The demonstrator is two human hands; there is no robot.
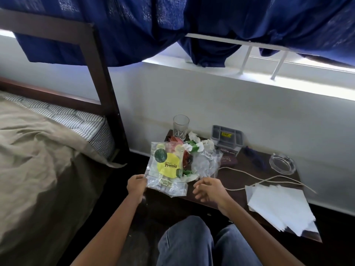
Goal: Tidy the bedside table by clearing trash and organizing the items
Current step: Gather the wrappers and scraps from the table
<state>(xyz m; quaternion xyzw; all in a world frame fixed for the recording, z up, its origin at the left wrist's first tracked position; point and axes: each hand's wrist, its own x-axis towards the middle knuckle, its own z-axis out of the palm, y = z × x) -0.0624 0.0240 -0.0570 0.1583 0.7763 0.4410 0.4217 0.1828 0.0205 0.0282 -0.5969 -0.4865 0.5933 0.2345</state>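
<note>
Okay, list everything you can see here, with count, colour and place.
bedside table: one, dark brown, against the wall
dry fruit packet: one, clear with yellow label, table's left front
crumpled wrappers: a pile, clear, white, green, red, beside the packet
drinking glass: one, clear, back left
grey box: one, grey, back by wall
ashtray: one, clear glass, back right
cord: one, beige, across the table
paper sheets: a stack, white, front right corner
bed: one, beige cover, left
curtain: count unclear, dark blue, overhead
left hand: grips the packet's edge
right hand: loosely curled, holds nothing
</note>
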